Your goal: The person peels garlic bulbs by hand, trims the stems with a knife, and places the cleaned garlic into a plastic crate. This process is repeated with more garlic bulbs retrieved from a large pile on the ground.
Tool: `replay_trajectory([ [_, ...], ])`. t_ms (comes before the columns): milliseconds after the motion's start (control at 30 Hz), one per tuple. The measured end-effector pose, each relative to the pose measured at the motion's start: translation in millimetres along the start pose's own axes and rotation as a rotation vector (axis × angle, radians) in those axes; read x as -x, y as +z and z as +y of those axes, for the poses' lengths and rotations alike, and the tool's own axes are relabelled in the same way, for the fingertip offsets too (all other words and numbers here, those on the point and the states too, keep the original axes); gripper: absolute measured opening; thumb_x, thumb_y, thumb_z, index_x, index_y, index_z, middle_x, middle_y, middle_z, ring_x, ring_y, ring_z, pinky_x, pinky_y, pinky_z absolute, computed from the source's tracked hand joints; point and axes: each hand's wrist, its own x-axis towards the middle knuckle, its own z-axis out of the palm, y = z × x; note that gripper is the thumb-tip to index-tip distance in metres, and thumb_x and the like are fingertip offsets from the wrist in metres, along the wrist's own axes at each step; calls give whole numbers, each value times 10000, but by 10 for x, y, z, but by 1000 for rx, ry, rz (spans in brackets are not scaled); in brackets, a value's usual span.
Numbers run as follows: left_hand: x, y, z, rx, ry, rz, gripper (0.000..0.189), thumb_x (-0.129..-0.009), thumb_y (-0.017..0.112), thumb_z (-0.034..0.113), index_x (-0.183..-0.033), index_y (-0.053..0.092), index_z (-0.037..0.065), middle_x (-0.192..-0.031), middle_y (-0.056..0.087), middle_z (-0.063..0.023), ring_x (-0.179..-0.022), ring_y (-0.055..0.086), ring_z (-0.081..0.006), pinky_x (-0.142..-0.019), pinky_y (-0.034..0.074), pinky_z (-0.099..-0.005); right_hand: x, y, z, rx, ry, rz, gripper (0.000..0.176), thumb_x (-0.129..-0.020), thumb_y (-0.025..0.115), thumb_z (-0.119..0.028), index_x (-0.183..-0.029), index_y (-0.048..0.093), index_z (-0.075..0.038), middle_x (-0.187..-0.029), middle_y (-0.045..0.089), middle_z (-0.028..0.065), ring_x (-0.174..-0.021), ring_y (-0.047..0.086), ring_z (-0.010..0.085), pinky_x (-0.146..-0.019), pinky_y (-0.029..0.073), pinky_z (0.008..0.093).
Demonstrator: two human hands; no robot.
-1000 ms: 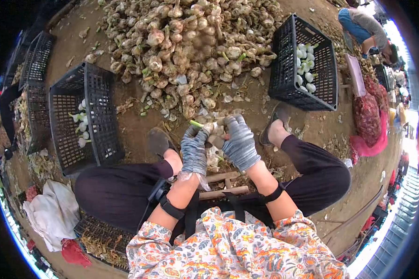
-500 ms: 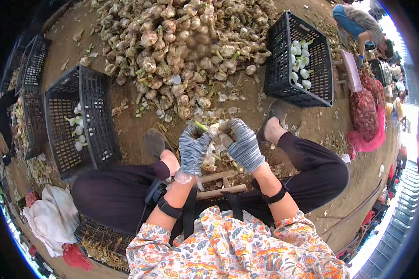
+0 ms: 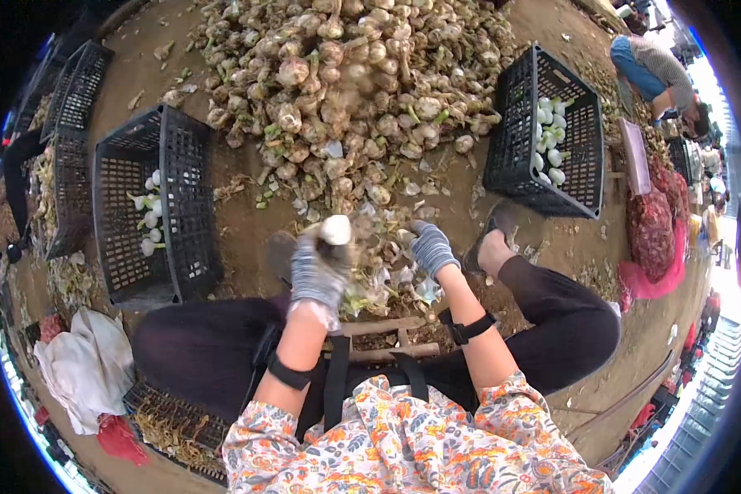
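A whitish peeled garlic bulb (image 3: 335, 230) sits at the fingertips of my left hand (image 3: 317, 270), which wears a grey-and-white knit glove and is smeared by motion. My right hand (image 3: 433, 249), gloved the same way, is apart from it to the right. Its fingers are bent together, and a pale bit shows at their tips that I cannot make out. Beneath and between both hands lie loose garlic skins (image 3: 397, 276) and trimmings. Just beyond them rises a large pile of unpeeled garlic (image 3: 362, 107).
Black plastic crates stand on the left (image 3: 191, 206) and right (image 3: 514, 177), each with several white bulbs inside. A wooden frame (image 3: 387, 351) lies between my legs. At the right are a red mesh sack (image 3: 652, 235) and a bent-over person (image 3: 663, 78). White sacking (image 3: 86, 370) lies lower left.
My hands have parted: the left moved left with the bulb, the right slightly right. Before, both met around a garlic bulb with a green stem. The view has shifted a little.
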Motion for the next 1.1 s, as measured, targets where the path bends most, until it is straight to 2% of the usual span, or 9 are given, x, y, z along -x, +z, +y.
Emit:
replay_trajectory([
  [200, 60, -305, 1699, 359, 636, -397, 326, -772, 557, 205, -1001, 531, -26, -892, 607, -151, -804, 605, -260, -619, 550, -345, -723, 414, 306, -313, 92, 58, 319, -784, 608, -235, -989, 594, 9, -848, 630, 135, -777, 598, 239, -709, 456, 323],
  [267, 320, -248, 2013, 419, 819, -228, 357, -805, 508, 204, -1035, 511, -68, -951, 603, -189, -822, 607, -283, -663, 552, -349, -967, 591, 356, -932, 252, 46, 413, -793, 593, -256, -1105, 533, 8, -970, 608, 197, -835, 584, 297, -752, 441, 368],
  [333, 325, -299, 2176, 387, 852, -75, 379, -846, 460, 223, -1068, 497, -82, -983, 595, -208, -825, 606, -288, -669, 550, -341, -1503, 884, 681, -608, 197, 131, 448, -790, 593, -275, -1118, 511, 20, -982, 605, 203, -812, 591, 304, -721, 449, 373],
  [400, 273, -299, 1961, 236, 714, -334, 320, -847, 489, 173, -1052, 504, -72, -968, 594, -178, -779, 596, -217, -593, 537, -299, -1797, 997, 707, -140, 208, 295, 471, -781, 598, -308, -1123, 515, 6, -988, 608, 204, -841, 599, 312, -734, 461, 359],
  [533, 197, 177, 1062, 145, 439, -13, 193, -805, 575, 131, -968, 568, 29, -930, 616, -122, -742, 586, -159, -538, 507, -261, -1660, 889, 225, -174, 344, 322, 378, -794, 568, -272, -1075, 565, -20, -1009, 615, 165, -891, 603, 298, -739, 474, 371],
  [767, -287, -168, 62, -491, 294, -10, 185, -783, 601, 138, -963, 577, 102, -830, 617, -62, -658, 572, -123, -558, 491, -234, -1380, 885, 172, -35, 252, 190, 332, -811, 527, -307, -1009, 610, -54, -998, 624, 134, -924, 593, 264, -735, 463, 366],
  [867, -621, -492, -123, -1053, 524, -270, 611, -730, 634, -17, -1279, 382, 81, -1186, 475, -129, -1007, 527, -203, -813, 482, -271, -1001, 684, 349, 740, -644, 221, 364, -829, 507, -322, -1006, 570, -10, -957, 603, 173, -867, 556, 319, -757, 439, 380],
  [933, -918, -604, -289, -896, 284, -400, 761, -701, 683, -6, -1342, 284, 87, -1285, 389, -110, -1122, 437, -213, -935, 394, -310, -389, 17, -171, -104, -241, -88, 404, -809, 586, -271, -1076, 516, 24, -957, 576, 214, -866, 544, 322, -760, 434, 359],
  [1100, -48, 94, -225, -692, 209, -788, 746, -715, 705, 53, -1328, 282, 31, -1269, 413, -99, -1129, 433, -190, -949, 385, -326, 70, -155, -4, -474, -185, 37, 382, -831, 540, -245, -1060, 514, 60, -918, 584, 139, -831, 546, 215, -760, 439, 295],
])
